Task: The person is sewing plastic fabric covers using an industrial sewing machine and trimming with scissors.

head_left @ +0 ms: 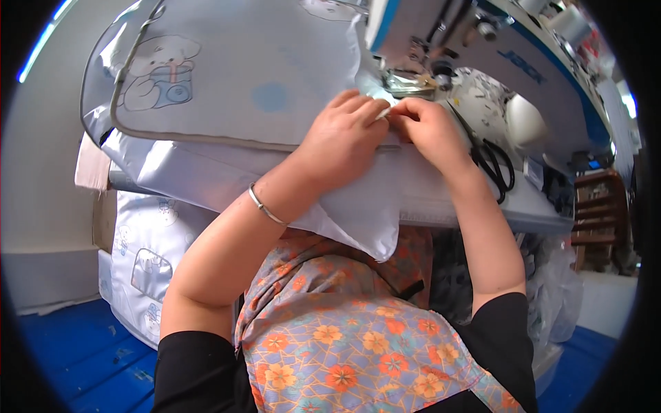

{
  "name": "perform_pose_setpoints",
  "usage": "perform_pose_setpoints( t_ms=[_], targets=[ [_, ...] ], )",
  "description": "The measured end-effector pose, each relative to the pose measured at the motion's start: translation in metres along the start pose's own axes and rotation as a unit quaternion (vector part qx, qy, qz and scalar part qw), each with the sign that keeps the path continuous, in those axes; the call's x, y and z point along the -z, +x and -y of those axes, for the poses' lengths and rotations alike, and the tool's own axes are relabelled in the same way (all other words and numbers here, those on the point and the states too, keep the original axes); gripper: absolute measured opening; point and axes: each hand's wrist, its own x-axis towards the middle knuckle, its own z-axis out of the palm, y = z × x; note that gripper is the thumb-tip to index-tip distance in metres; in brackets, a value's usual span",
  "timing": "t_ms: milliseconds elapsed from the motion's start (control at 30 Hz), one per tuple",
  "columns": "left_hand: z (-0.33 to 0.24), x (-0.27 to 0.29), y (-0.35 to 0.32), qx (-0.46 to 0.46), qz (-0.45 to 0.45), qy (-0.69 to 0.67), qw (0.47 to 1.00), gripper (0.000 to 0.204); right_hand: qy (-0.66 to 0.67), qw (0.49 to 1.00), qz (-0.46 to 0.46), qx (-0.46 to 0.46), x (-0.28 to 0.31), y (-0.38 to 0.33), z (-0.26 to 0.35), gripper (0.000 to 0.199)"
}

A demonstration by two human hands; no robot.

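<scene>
A pale white-grey sheet of fabric (227, 76) with printed cartoon animals and dark piping lies over the table, in front of the sewing machine (482, 58). My left hand (346, 134) rests on it, fingers curled and pinched at its edge by the machine's needle area. Close against it, my right hand (430, 131) has thumb and forefinger closed on the same small white edge. A plain white flap of cloth (361, 213) hangs below my hands over the table's front. The exact bit between the fingertips is partly hidden.
Black-handled scissors (497, 168) lie right of my right hand. White printed cloth (148, 258) hangs down at the left. Thread cones (570, 26) stand on the machine's far side. A wooden chair (597, 206) and clear plastic bags (556, 289) are at the right.
</scene>
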Motion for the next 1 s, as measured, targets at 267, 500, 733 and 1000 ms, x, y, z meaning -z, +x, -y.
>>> perform_pose_setpoints(
  t_ms=[267, 500, 733, 1000],
  targets=[
    [-0.015, 0.004, 0.001, -0.008, 0.057, 0.054, 0.997, 0.026, -0.065, 0.991, -0.089, 0.078, 0.001, -0.034, -0.001, 0.014],
    [-0.028, 0.003, 0.000, 0.063, 0.108, 0.103, 0.987, 0.035, -0.287, 0.903, -0.026, 0.318, -0.020, -0.117, -0.008, 0.045],
    [-0.035, -0.002, -0.005, 0.092, 0.011, 0.060, 0.994, 0.026, -0.326, 0.869, -0.103, 0.358, -0.039, -0.113, -0.014, 0.030],
    [-0.003, -0.002, 0.005, 0.055, 0.031, 0.029, 0.998, 0.022, -0.314, 0.879, -0.078, 0.351, -0.029, -0.095, -0.011, 0.031]
  ],
)
